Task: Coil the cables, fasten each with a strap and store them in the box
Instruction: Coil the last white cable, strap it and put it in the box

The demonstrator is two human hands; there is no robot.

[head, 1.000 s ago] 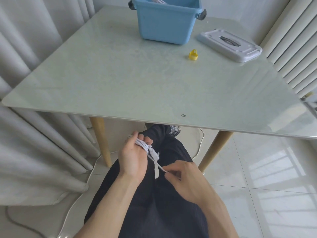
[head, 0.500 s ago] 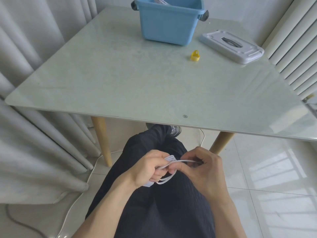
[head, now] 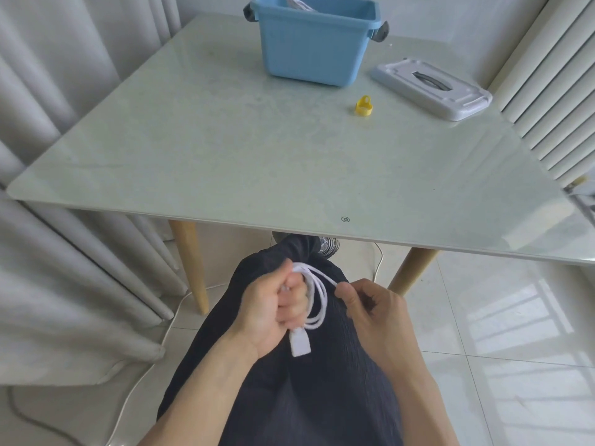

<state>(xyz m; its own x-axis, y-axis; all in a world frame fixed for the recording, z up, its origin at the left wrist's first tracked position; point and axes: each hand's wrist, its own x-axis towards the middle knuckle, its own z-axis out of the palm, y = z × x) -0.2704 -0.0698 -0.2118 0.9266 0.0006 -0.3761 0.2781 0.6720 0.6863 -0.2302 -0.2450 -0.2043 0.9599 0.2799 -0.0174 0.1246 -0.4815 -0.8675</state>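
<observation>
The left hand (head: 273,309) was closed around a white cable (head: 317,296), and the loops of the cable came out on the right side of the fist. A white plug (head: 299,344) hung down from the bottom of this hand. The right hand (head: 370,312) was just beside it, with curled fingers, and it pinched one strand of the cable between thumb and forefinger. Both hands were over the person's lap, in dark trousers (head: 289,397), nearer than the table (head: 225,156) edge.

On the far side of the table stood the blue box (head: 314,43), open, with something white inside. Its grey lid (head: 431,88) lay to the right of it. A small yellow strap (head: 363,106) lay between them, a little nearer.
</observation>
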